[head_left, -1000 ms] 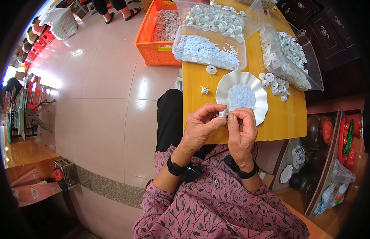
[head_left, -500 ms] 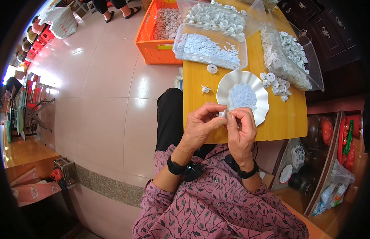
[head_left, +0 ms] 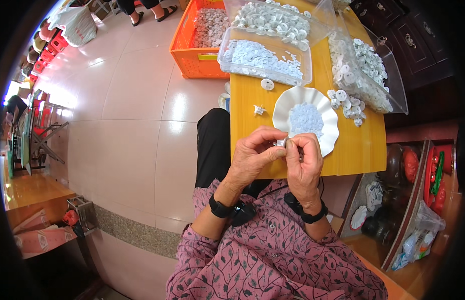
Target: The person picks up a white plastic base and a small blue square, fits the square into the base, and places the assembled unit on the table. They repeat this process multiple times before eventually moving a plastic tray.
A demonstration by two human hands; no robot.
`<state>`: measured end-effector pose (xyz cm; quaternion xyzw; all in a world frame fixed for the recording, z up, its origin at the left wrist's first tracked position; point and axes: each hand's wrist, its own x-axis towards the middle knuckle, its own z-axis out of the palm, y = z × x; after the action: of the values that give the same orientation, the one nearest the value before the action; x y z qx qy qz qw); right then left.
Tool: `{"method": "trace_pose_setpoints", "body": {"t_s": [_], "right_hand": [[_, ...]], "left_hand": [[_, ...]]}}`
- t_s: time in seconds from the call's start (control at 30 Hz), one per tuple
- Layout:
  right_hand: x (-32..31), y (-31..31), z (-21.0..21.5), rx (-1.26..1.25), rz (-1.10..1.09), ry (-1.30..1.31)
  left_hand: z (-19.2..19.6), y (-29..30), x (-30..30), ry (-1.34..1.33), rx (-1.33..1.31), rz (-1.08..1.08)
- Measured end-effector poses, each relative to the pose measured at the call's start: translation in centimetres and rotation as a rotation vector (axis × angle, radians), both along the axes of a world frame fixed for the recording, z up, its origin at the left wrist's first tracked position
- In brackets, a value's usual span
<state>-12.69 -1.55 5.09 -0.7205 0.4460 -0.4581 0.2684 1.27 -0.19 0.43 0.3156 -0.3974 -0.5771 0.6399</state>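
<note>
Just over the near edge of the yellow table [head_left: 360, 160], my two hands meet fingertip to fingertip. A small white plastic part [head_left: 279, 143] is pinched in my left hand [head_left: 255, 155]. My right hand [head_left: 303, 162] is closed against the same part from the right; whether it also grips something tiny is hidden by the fingers. Right behind my hands stands a white scalloped plate [head_left: 331, 132] with a heap of small pale-blue pieces [head_left: 306, 120]. To its left lie a loose white part with prongs [head_left: 259, 109] and a round white disc [head_left: 267, 84].
A clear tub [head_left: 265, 75] of pale-blue pieces and another container with white round parts [head_left: 272, 22] stand at the back. An orange crate [head_left: 205, 70] is beside the table. More white parts [head_left: 348, 106] lie near a clear bag [head_left: 360, 82] at right. Shelves [head_left: 415, 200] stand at lower right.
Both hands stay together over the table edge, with only a slight shift of the fingers around the white part. The view has tilted a little; nothing else visibly moved.
</note>
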Motion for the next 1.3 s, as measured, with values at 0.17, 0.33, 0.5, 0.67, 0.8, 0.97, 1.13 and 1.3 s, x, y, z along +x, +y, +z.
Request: {"method": "trace_pose_setpoints", "body": {"t_s": [0.17, 0.33, 0.5, 0.67, 0.8, 0.97, 1.13, 1.3], "right_hand": [[-0.05, 0.14, -0.1, 0.015, 0.008, -0.005], [0.26, 0.49, 0.0, 0.168, 0.035, -0.231], [0.21, 0.41, 0.0, 0.16, 0.043, -0.209], [0.2, 0.32, -0.26, 0.126, 0.034, -0.165], [0.23, 0.24, -0.36, 0.092, 0.011, -0.114], [0.1, 0.1, -0.42, 0.029, -0.008, -0.035], [0.28, 0.28, -0.44, 0.048, -0.002, -0.072], [0.15, 0.19, -0.26, 0.11, 0.021, -0.134]], "left_hand": [[0.1, 0.05, 0.09, 0.043, 0.021, -0.02], [0.28, 0.16, 0.18, 0.157, 0.109, -0.064], [0.22, 0.18, 0.12, 0.174, 0.109, -0.057], [0.21, 0.19, 0.0, 0.184, 0.103, -0.058], [0.22, 0.13, -0.04, 0.174, 0.092, -0.054], [-0.06, 0.12, -0.11, 0.161, 0.083, -0.06], [0.03, 0.15, 0.0, 0.178, 0.098, -0.063], [0.37, 0.21, 0.24, 0.153, 0.101, -0.062]]}}
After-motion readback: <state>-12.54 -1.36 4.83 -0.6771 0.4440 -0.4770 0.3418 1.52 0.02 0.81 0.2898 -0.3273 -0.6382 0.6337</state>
